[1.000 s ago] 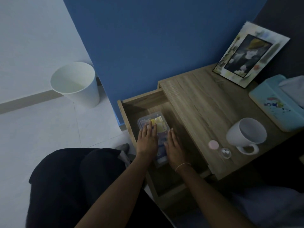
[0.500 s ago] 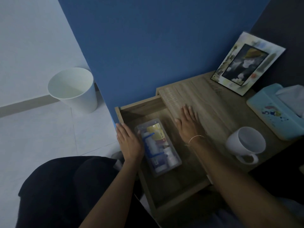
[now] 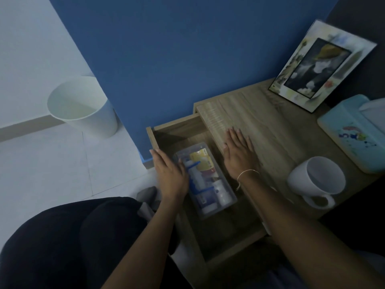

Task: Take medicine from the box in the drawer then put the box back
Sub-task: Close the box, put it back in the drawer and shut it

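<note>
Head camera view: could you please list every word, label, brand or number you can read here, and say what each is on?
No text can be read.
Packets and bottles in the clear medicine box: print too small and blurred.
Tissue box: coloured marks only, no legible letters.
Picture frame: an image, no legible words.
Mug and bin: plain.

A clear plastic box (image 3: 205, 180) lies flat in the open wooden drawer (image 3: 177, 130), set at a slant toward its back. Its lid is on; through it show a yellow packet, white bottles, a blue-and-white tube and blue clips
</note>
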Available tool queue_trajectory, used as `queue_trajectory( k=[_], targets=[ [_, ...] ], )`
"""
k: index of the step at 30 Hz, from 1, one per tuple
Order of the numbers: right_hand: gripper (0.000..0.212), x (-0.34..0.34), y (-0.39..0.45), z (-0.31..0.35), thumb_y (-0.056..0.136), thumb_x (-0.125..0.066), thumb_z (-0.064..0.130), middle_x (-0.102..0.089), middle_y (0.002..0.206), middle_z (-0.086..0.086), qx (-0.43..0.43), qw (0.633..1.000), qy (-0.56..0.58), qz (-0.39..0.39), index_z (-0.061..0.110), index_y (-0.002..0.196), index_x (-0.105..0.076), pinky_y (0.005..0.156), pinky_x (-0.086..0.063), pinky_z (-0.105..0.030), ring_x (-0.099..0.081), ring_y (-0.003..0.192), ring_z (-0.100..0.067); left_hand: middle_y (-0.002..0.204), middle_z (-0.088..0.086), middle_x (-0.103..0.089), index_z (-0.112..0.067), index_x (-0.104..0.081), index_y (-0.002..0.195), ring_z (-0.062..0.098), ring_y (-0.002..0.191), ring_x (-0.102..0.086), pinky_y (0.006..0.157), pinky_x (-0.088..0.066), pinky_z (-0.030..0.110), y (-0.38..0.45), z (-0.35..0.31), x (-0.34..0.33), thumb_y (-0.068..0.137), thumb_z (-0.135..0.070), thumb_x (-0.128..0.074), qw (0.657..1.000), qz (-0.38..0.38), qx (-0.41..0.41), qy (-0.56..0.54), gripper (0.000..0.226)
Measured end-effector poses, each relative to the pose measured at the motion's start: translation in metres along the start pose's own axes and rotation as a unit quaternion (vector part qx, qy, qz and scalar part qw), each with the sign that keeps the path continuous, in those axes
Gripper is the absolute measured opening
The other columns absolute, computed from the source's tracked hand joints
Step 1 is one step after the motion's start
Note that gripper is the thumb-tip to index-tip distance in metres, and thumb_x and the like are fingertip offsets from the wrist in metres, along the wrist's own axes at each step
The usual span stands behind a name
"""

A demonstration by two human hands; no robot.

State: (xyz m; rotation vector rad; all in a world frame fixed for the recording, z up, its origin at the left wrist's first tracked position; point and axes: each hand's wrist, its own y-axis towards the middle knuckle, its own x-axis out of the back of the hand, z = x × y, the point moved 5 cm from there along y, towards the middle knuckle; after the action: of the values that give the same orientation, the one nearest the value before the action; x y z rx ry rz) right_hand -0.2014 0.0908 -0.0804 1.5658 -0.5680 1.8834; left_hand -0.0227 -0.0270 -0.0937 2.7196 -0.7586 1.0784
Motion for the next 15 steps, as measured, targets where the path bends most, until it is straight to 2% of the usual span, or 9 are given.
queue_trajectory(
  k=[6, 12, 15],
  targets=[
    [0.057, 0.002, -0.001, 0.001, 0.095, -0.016, 0.033, -0.024, 0.158, -0.003, 0.003, 1.0, -0.002, -0.008, 0.013, 0.148, -0.022, 0.121, -0.009, -0.043, -0.012, 0.148, -0.018, 0.16, 0.016, 0.012, -0.005, 0.009, 0.15, 0.025, 0.149, 0.006, 0.119, -0.005, 0.028, 0.002, -0.022, -0.016, 0.096, -0.018, -0.038, 0.998, 0.032, -0.02, -0.057, 0.072],
    [0.058, 0.001, 0.0, 0.002, 0.095, -0.016, 0.034, -0.024, 0.158, -0.005, 0.003, 1.0, 0.001, -0.003, 0.012, 0.148, -0.022, 0.121, -0.008, -0.044, -0.013, 0.147, -0.02, 0.162, 0.01, 0.005, -0.01, 0.002, 0.151, 0.02, 0.148, -0.005, 0.112, -0.013, 0.025, 0.004, -0.044, -0.035, 0.095, -0.018, -0.038, 0.993, 0.074, -0.038, -0.084, 0.069],
    [0.058, 0.0, 0.001, 0.001, 0.095, -0.016, 0.033, -0.025, 0.158, -0.005, 0.004, 1.0, -0.002, -0.004, 0.012, 0.148, -0.022, 0.121, -0.008, -0.043, -0.014, 0.147, -0.02, 0.162, 0.01, -0.002, -0.012, -0.001, 0.152, 0.022, 0.149, -0.008, 0.113, -0.011, 0.025, 0.007, -0.053, -0.046, 0.093, -0.015, -0.039, 0.987, 0.11, -0.057, -0.101, 0.07]
  ],
)
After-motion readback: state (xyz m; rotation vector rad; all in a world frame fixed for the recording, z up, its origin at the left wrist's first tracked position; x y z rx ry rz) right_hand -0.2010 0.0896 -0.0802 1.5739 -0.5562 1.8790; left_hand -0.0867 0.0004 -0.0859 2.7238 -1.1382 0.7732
